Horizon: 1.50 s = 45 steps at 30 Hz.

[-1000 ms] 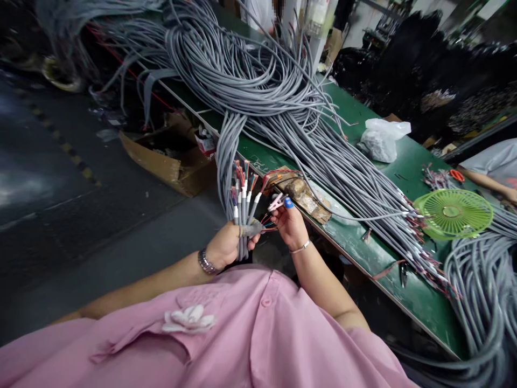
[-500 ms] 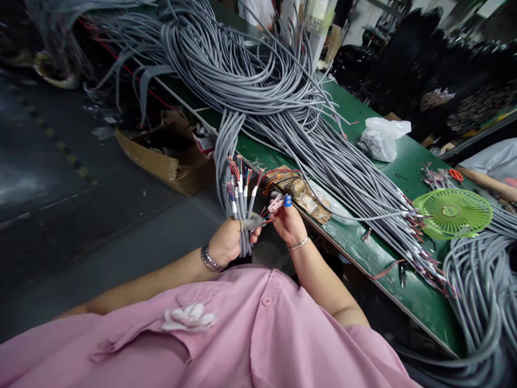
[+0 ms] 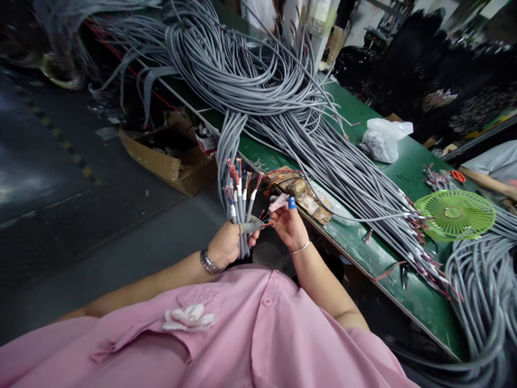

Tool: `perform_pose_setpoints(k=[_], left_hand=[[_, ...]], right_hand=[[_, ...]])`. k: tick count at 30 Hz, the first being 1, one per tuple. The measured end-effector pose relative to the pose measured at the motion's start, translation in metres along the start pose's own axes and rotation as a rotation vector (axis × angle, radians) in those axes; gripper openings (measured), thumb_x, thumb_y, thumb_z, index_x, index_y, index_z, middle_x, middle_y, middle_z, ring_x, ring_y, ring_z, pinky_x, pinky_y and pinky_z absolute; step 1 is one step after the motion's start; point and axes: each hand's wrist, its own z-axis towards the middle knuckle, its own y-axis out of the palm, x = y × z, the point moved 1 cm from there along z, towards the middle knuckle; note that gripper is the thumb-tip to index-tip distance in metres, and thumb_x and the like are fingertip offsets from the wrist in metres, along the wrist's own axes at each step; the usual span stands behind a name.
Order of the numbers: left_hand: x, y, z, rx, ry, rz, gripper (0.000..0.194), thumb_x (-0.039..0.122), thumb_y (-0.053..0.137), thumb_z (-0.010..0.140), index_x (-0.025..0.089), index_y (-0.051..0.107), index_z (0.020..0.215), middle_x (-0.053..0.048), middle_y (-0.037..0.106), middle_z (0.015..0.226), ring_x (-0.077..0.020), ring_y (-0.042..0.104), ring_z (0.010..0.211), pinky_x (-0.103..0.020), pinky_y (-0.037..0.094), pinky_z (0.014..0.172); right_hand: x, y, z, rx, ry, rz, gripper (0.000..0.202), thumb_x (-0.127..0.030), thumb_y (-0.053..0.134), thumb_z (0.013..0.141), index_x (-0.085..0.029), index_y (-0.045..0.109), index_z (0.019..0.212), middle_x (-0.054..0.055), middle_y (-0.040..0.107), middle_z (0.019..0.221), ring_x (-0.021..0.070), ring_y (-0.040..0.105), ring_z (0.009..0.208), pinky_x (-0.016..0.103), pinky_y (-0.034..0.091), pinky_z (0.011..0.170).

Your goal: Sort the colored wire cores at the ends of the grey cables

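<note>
My left hand is wrapped round a bundle of grey cables whose stripped ends fan upward with coloured wires. One cable end in that hand points right, towards my other hand, its thin wires spread. My right hand, with a blue cover on one fingertip, pinches a small pale pink thing beside those wires. Whether the fingers also touch the wires is too small to tell.
Long grey cables lie across the green table. On it are a plastic bag, a green fan and a taped brown piece. A cardboard box stands below. Another person's arm is at right.
My right hand has moved slightly right, and the pale pink thing has turned in its fingers. My left hand keeps its hold on the cables, nearly still.
</note>
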Motion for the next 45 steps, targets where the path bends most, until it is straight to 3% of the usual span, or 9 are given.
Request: perform_pose_setpoints(k=[6, 9, 12, 19, 25, 30, 36, 40, 45], left_hand=[[-0.008, -0.003, -0.009, 0.049, 0.069, 0.145, 0.021, 0.026, 0.076, 0.063, 0.012, 0.063, 0.071, -0.001, 0.060, 0.055, -0.0087, 0.050, 0.040, -0.019, 0.037, 0.039], [-0.012, -0.002, -0.011, 0.047, 0.099, 0.224, 0.022, 0.028, 0.076, 0.064, 0.012, 0.062, 0.068, -0.001, 0.060, 0.054, -0.0089, 0.050, 0.040, -0.019, 0.036, 0.038], [-0.015, -0.001, -0.011, 0.015, 0.121, 0.257, 0.022, 0.029, 0.075, 0.066, 0.012, 0.060, 0.063, -0.001, 0.059, 0.053, -0.0088, 0.050, 0.040, -0.019, 0.036, 0.039], [-0.016, -0.001, -0.014, 0.015, 0.118, 0.269, 0.020, 0.028, 0.074, 0.066, 0.013, 0.061, 0.064, -0.001, 0.059, 0.054, -0.0091, 0.050, 0.041, -0.020, 0.037, 0.039], [-0.017, -0.002, -0.015, 0.015, 0.132, 0.273, 0.018, 0.025, 0.073, 0.065, 0.014, 0.060, 0.063, -0.001, 0.059, 0.054, -0.0095, 0.050, 0.040, -0.020, 0.037, 0.039], [-0.016, -0.001, -0.015, 0.008, 0.135, 0.283, 0.019, 0.027, 0.073, 0.066, 0.013, 0.060, 0.064, -0.001, 0.059, 0.054, -0.0087, 0.050, 0.041, -0.019, 0.037, 0.040], [-0.012, 0.000, -0.019, 0.032, 0.068, 0.276, 0.022, 0.028, 0.076, 0.064, 0.013, 0.062, 0.070, 0.000, 0.059, 0.055, -0.0090, 0.049, 0.040, -0.019, 0.035, 0.038], [-0.006, -0.001, -0.020, 0.035, 0.078, 0.227, 0.020, 0.026, 0.076, 0.063, 0.013, 0.061, 0.067, -0.001, 0.059, 0.055, -0.0086, 0.049, 0.040, -0.019, 0.035, 0.038], [0.001, 0.000, -0.016, 0.028, 0.075, 0.156, 0.016, 0.024, 0.073, 0.064, 0.012, 0.062, 0.069, -0.001, 0.060, 0.055, -0.0084, 0.050, 0.041, -0.018, 0.037, 0.039]], right_hand=[[-0.006, -0.007, -0.027, -0.105, 0.176, -0.375, 0.049, -0.060, 0.068, 0.071, -0.017, 0.065, 0.095, 0.005, 0.068, 0.087, 0.0117, 0.059, 0.068, 0.025, 0.049, 0.061], [-0.009, -0.003, -0.041, -0.130, 0.141, -0.548, 0.041, -0.050, 0.075, 0.069, -0.017, 0.066, 0.093, 0.004, 0.068, 0.086, 0.0109, 0.058, 0.069, 0.022, 0.046, 0.060], [-0.009, 0.004, -0.048, -0.095, 0.015, -0.616, 0.034, -0.041, 0.079, 0.066, -0.017, 0.066, 0.086, 0.001, 0.066, 0.080, 0.0103, 0.056, 0.068, 0.021, 0.042, 0.059], [0.001, 0.016, -0.049, 0.030, -0.124, -0.562, 0.025, -0.037, 0.077, 0.066, -0.017, 0.065, 0.075, -0.002, 0.063, 0.068, 0.0113, 0.054, 0.063, 0.025, 0.043, 0.062], [0.004, 0.018, -0.051, 0.009, -0.128, -0.555, 0.021, -0.033, 0.076, 0.066, -0.017, 0.066, 0.075, -0.002, 0.063, 0.068, 0.0111, 0.054, 0.062, 0.025, 0.043, 0.062], [0.010, 0.016, -0.048, 0.078, -0.206, -0.562, 0.011, -0.027, 0.070, 0.069, -0.017, 0.066, 0.070, -0.002, 0.062, 0.065, 0.0114, 0.053, 0.061, 0.026, 0.043, 0.063], [-0.003, -0.007, -0.034, 0.402, -0.265, -0.478, 0.012, -0.027, 0.071, 0.066, -0.018, 0.063, 0.069, -0.005, 0.056, 0.060, 0.0084, 0.045, 0.054, 0.021, 0.037, 0.052], [-0.005, -0.017, -0.029, 0.329, -0.167, -0.336, 0.024, -0.039, 0.072, 0.069, -0.017, 0.062, 0.074, -0.004, 0.056, 0.063, 0.0070, 0.046, 0.054, 0.021, 0.041, 0.053], [-0.005, -0.014, -0.023, 0.172, -0.025, -0.183, 0.044, -0.059, 0.063, 0.076, -0.017, 0.063, 0.087, 0.001, 0.064, 0.078, 0.0081, 0.052, 0.058, 0.022, 0.046, 0.055]])
